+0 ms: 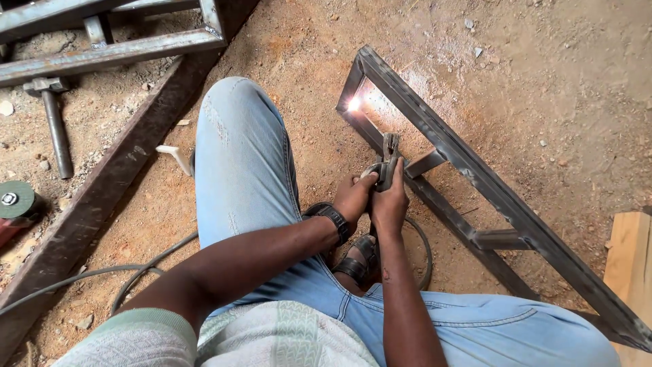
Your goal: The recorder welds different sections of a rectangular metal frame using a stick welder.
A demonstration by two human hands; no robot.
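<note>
Both my hands grip a welding electrode holder (388,158) in front of my knees. My left hand (353,196), with a black wristwatch, wraps its handle from the left. My right hand (390,204) closes on it from the right. The thin rod reaches forward to a bright welding spark (354,104) at the inner corner of a grey metal frame (475,170) lying on the dirt ground. A black cable (424,251) loops away from under my hands. I squat in light blue jeans and sandals.
A long rusty steel beam (102,190) runs diagonally at left, with another metal frame (109,51) behind it. A hammer (54,115) lies on the dirt at left, a green grinder disc (15,200) at the left edge. Wooden planks (631,265) sit at right.
</note>
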